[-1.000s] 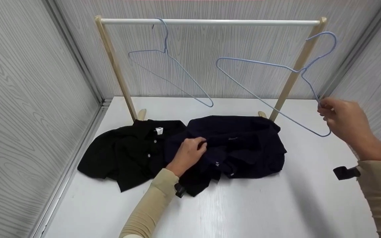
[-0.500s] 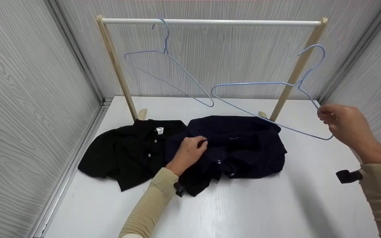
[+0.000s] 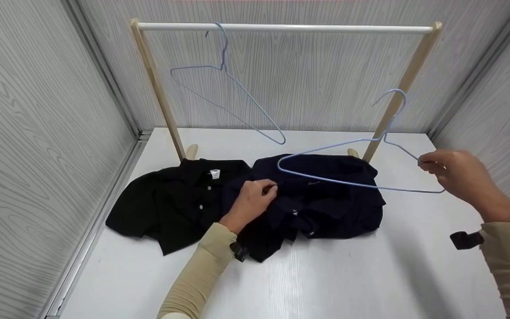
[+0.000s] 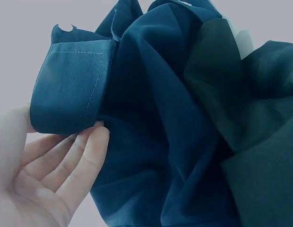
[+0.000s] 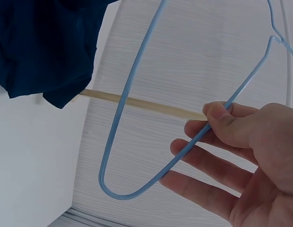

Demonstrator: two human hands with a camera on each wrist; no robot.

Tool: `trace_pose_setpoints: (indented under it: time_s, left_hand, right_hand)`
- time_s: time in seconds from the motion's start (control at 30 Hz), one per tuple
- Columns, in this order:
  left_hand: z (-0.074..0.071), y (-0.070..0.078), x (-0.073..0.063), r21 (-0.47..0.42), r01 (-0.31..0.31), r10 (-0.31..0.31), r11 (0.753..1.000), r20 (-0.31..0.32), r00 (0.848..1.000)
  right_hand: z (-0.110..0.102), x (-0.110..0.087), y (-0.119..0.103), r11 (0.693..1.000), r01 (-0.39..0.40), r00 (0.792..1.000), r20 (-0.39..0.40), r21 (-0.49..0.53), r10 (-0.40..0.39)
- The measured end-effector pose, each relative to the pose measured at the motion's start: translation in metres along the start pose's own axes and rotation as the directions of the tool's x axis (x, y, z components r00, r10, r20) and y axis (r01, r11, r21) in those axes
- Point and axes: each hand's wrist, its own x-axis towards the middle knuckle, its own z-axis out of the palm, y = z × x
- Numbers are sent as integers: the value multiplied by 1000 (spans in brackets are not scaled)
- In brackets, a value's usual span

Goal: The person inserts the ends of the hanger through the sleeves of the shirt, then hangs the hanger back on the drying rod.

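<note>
Pale blue, the hanger [image 3: 334,180] is slanting crosswise right of frame centre, your right hand [image 3: 463,177] pinching its right side, its other end pointing toward your left hand [image 3: 253,201], which is gripping the navy shirt [image 3: 354,206] mid-frame.

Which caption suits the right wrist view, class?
Right grip pinches a blue hanger before a wooden post, dark garment at upper left.

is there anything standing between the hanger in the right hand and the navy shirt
Nothing visible does. In the head view, the blue hanger in the right hand overlaps the navy shirt with nothing between. The left hand, pinching the shirt's fabric, is just beyond the hanger's far end.
</note>
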Motion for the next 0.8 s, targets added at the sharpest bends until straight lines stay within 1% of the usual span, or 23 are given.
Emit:
trace_pose_setpoints:
  time_s: [0.1,0.3,0.53,0.7,0.8]
  left_hand:
    - [-1,2,0,-10,-3,3,1000,0,1000]
    - [-4,6,-1,-66,1,-2,998,-12,1000]
    - [-7,4,-2,-129,7,-11,992,-31,999]
    - [-9,3,-3,-136,20,-27,991,-54,998]
    - [-10,4,-3,-123,14,-23,992,-71,997]
  right_hand:
    - [4,-1,0,999,28,999,18,-17,-27]
    - [9,-2,0,997,58,997,50,-43,-55]
    - [15,-2,1,993,115,993,22,-32,-114]
    - [17,-2,2,991,126,992,17,-39,-126]
    - [18,-1,0,988,146,989,25,-45,-145]
